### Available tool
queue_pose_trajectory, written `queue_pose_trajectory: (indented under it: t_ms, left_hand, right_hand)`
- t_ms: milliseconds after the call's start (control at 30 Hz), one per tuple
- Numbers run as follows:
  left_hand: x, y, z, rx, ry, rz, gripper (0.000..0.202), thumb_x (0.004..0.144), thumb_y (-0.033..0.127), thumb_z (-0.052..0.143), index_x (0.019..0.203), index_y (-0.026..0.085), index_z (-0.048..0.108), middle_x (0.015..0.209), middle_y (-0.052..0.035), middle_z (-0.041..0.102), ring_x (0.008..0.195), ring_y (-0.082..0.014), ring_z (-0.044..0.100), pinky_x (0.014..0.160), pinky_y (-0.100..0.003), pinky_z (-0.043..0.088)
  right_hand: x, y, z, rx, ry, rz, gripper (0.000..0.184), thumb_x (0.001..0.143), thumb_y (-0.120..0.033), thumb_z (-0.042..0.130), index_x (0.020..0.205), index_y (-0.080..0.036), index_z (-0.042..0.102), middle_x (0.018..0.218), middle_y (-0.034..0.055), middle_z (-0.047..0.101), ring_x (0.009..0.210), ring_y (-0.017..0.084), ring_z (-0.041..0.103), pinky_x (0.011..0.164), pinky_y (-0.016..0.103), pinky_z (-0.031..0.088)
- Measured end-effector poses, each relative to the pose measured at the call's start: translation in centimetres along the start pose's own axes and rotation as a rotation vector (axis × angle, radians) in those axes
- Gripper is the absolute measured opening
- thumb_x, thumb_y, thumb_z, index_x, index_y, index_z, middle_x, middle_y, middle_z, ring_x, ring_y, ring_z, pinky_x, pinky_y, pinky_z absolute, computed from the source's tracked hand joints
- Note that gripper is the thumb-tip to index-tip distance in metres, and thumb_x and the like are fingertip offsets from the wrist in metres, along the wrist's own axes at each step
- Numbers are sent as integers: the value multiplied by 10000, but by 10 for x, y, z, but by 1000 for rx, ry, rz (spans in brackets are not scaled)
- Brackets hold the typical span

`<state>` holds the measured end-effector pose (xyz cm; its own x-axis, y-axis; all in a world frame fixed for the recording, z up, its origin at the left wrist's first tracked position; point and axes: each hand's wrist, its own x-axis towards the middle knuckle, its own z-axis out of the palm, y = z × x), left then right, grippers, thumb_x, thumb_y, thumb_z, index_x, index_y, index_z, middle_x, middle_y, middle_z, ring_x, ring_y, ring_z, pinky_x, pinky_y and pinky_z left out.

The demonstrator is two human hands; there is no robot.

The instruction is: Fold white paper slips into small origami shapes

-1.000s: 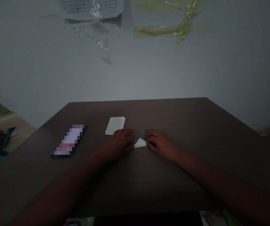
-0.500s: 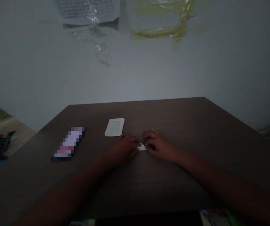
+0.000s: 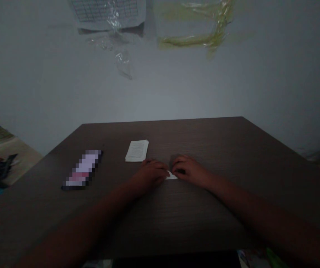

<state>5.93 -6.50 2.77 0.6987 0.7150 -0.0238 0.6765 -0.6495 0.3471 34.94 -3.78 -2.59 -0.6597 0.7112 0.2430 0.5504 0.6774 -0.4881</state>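
The small white paper (image 3: 172,177) lies on the surface (image 3: 160,216) between the left hand (image 3: 150,174) and the right hand (image 3: 191,171). Fingers of both hands are partly curled at its sides; any pinch cannot be determined. A paper stack (image 3: 136,150) lies beyond the left hand.

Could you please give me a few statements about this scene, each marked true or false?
1. The small white paper shows between the left hand and right hand. True.
2. The phone lies left of the paper stack. True.
3. The right hand rests on the paper stack. False: it is at the small white paper.
4. The wall is bare. False: a gridded sheet and yellowish tape are on it.
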Motion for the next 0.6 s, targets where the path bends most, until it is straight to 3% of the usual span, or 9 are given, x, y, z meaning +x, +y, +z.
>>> queue_pose_trajectory:
  t_ms: [133, 367, 600]
  left_hand:
    - [-1, 1, -1, -1, 5, -7, 374, 1170, 28, 712, 1265, 271, 980, 1582, -79, 943, 1545, -377, 839, 1469, -635, 486]
    - [-4, -2, -3, -49, 44, 3, 390, 1131, 25, 737, 1247, 305, 982, 1590, -36, 951, 1559, -345, 834, 1464, -562, 501]
    - [-6, -9, -3, -44, 4, 27, 428, 1183, 38, 715, 1361, 304, 999, 1692, -58, 917, 1636, -344, 788, 1485, -580, 481]
  right_hand:
    - [1, 0, 0, 6, 7, 15, 165, 1160, -144, 898, 1175, -294, 966, 1281, 75, 886, 1249, 297, 820, 1217, 512, 641]
    - [-2, -1, -11, 66, -68, -12, 165, 1134, -145, 902, 1171, -298, 949, 1287, 80, 884, 1241, 306, 827, 1166, 497, 680]
    - [-5, -2, -16, 78, -96, 11, 191, 1092, -120, 915, 1180, -289, 905, 1297, 77, 876, 1293, 309, 815, 1200, 491, 671]
